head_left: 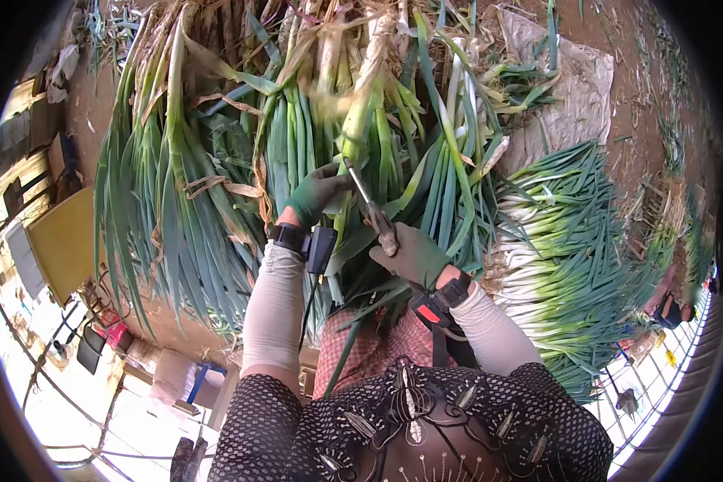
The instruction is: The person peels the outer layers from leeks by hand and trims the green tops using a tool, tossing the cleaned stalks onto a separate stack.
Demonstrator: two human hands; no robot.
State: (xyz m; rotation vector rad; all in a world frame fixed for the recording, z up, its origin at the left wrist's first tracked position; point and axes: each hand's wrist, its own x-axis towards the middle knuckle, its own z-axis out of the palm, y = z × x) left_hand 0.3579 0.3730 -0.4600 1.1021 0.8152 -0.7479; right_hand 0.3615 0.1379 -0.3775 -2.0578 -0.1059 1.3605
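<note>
My left hand (321,191), in a green and dark glove, is closed around a thick green onion (353,128). The stalk's root end points away from me and its leaves hang down toward my lap; dry, pale outer skin clings to the upper part. In my right hand (414,255), also gloved, is a knife (361,189) gripped by its dirty handle. Its narrow blade slants up and left, the tip overlapping the stalk just above my left fingers. Around both hands lies a big heap of untrimmed green onions (193,193).
To the right, cleaned green onions (558,265) lie in a long pile, white ends facing left. A pale sack sheet (578,88) covers part of the soil behind them. At left stands a yellow board (66,245). Someone's dark shoe (668,312) shows at the far right.
</note>
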